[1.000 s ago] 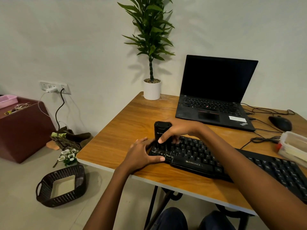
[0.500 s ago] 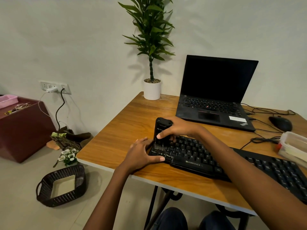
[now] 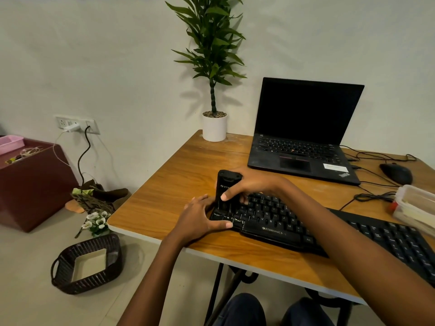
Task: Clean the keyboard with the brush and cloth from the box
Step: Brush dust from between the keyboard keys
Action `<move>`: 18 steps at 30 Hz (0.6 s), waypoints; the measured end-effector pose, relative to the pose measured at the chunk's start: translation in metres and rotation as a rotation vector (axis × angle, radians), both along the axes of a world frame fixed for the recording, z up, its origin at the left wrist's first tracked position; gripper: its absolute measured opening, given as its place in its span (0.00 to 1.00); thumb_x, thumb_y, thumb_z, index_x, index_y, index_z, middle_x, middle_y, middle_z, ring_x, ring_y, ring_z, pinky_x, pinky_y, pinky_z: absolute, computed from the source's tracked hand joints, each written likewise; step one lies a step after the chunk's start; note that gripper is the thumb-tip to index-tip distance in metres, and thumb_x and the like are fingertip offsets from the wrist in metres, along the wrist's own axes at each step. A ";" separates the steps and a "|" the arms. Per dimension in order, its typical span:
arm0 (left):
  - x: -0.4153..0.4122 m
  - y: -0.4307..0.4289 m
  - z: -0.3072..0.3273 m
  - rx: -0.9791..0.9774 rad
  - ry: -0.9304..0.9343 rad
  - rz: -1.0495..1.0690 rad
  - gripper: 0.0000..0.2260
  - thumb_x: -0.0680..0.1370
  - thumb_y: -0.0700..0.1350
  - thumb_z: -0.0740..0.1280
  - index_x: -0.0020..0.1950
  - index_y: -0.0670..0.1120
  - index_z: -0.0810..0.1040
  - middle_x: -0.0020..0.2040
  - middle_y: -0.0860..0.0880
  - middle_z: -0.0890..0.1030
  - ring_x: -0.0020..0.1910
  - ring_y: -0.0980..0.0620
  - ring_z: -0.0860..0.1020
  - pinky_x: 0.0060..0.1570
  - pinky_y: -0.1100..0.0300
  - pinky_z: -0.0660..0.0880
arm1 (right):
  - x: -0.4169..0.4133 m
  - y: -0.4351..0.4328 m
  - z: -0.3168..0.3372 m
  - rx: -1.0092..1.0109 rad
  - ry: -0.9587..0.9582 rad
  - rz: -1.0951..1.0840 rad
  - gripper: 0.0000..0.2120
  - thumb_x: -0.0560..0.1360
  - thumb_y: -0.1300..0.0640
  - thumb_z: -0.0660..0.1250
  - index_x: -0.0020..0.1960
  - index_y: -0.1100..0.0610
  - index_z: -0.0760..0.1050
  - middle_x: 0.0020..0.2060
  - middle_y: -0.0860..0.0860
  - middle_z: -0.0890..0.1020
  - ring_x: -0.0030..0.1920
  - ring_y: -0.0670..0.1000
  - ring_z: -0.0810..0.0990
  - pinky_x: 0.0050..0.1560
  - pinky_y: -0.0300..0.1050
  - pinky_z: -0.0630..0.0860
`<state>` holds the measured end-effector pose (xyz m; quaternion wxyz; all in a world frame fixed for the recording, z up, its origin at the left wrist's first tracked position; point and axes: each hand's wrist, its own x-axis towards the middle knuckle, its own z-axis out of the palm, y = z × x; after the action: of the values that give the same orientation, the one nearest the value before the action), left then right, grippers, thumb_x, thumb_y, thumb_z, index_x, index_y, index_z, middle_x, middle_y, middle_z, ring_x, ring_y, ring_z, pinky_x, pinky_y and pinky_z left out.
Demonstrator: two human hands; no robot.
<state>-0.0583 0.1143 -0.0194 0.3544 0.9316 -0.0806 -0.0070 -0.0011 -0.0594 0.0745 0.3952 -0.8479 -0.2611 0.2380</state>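
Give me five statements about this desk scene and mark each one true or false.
1. The right hand grips the black brush on the keyboard. True.
2. The laptop screen is dark. True.
3. The left hand rests on the laptop. False: it holds the keyboard's left end.
4. The mouse sits on the laptop. False: it lies on the table, right of the laptop.
5. The woven basket stands on the table. False: it is on the floor.
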 end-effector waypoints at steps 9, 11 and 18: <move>-0.005 -0.002 0.004 0.034 -0.008 -0.028 0.39 0.67 0.61 0.73 0.75 0.55 0.62 0.76 0.46 0.61 0.75 0.48 0.55 0.71 0.51 0.53 | -0.005 -0.016 0.005 -0.061 0.029 -0.001 0.14 0.71 0.59 0.72 0.53 0.62 0.74 0.40 0.55 0.81 0.29 0.49 0.76 0.27 0.38 0.73; -0.005 -0.002 0.005 0.039 -0.013 -0.029 0.38 0.67 0.61 0.73 0.74 0.54 0.63 0.76 0.46 0.61 0.75 0.48 0.55 0.71 0.51 0.54 | -0.008 -0.015 0.002 0.007 0.005 -0.006 0.12 0.71 0.59 0.72 0.51 0.60 0.73 0.38 0.53 0.81 0.30 0.48 0.76 0.28 0.38 0.74; -0.006 -0.002 0.007 0.035 -0.019 -0.040 0.36 0.68 0.60 0.73 0.72 0.54 0.66 0.75 0.47 0.63 0.74 0.49 0.57 0.70 0.52 0.55 | -0.012 -0.014 -0.001 0.051 0.027 0.009 0.17 0.72 0.59 0.71 0.57 0.64 0.73 0.45 0.58 0.81 0.34 0.52 0.78 0.30 0.40 0.75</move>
<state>-0.0641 0.1121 -0.0127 0.3372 0.9358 -0.1023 -0.0066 -0.0135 -0.0732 0.0740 0.4189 -0.8331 -0.2656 0.2448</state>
